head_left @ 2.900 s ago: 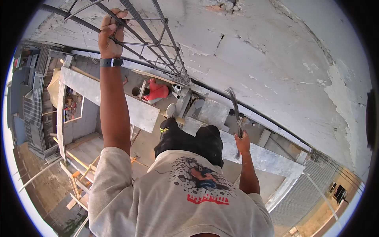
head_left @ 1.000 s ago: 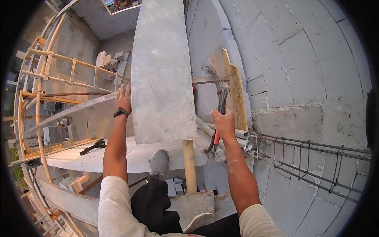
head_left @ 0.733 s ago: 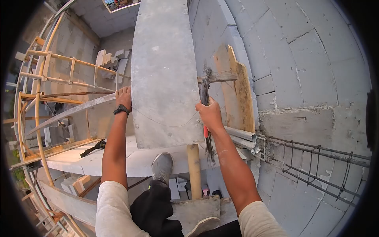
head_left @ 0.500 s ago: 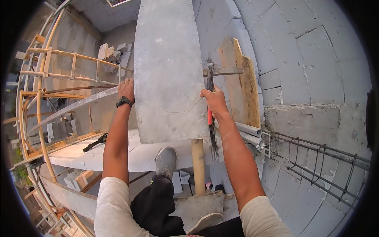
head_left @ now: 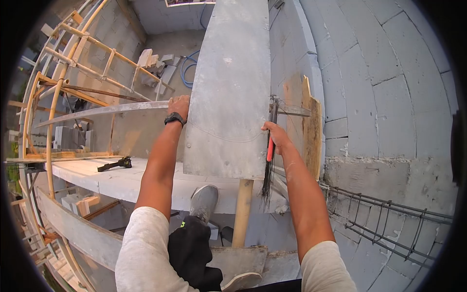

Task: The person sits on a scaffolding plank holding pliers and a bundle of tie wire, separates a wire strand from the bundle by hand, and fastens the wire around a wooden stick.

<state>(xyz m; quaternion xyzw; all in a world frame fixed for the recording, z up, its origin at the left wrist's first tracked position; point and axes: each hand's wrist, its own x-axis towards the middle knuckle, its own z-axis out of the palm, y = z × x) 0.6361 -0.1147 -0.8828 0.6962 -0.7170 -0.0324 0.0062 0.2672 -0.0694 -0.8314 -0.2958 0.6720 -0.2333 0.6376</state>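
Observation:
A long grey board [head_left: 228, 87] lies in front of me, with a thin wire [head_left: 228, 139] curving across it. My left hand [head_left: 180, 106] is closed at the board's left edge, where a long bar [head_left: 112, 108] meets it; part of the grip is hidden. At the right edge, my right hand [head_left: 278, 136] is wrapped round red-handled pincers [head_left: 270, 148] and a bundle of dark tie wires [head_left: 266, 182] that hangs downward. The pincers' head is partly hidden among the wires. A round pole [head_left: 242, 214] stands below the board's near end.
My shoe [head_left: 204, 200] is on a pale block ledge [head_left: 141, 187], which also bears a black tool [head_left: 115, 164]. Scaffolding [head_left: 58, 107] rises on the left. A rebar cage [head_left: 384, 214] juts from the right wall [head_left: 360, 97]. A blue hose [head_left: 187, 68] lies beyond.
The view has shifted and tilted, so the board and both hands appear farther right and slightly different in angle. Both hands stay at the board's edges, the right still gripping the pincers and wires.

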